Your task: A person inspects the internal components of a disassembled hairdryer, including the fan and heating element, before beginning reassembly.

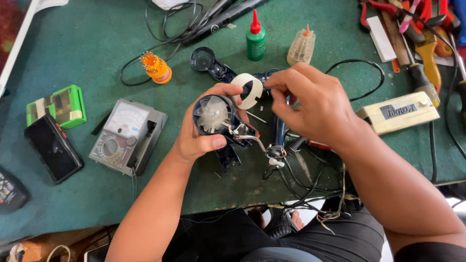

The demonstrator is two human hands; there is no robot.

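Mid-teardown on a small hair dryer – left hand (196, 140) is wrapped tight around the dark blue fan housing (213, 115), clear impeller facing up, over the green bench mat (97, 48). Right hand (310, 104) pinches the white ring (247, 90) just beyond the housing, so I'd guess lining it up squarely comes next – wires (272, 150) dangle below.

Meter (127, 136) lies left of fan housing (214, 115).
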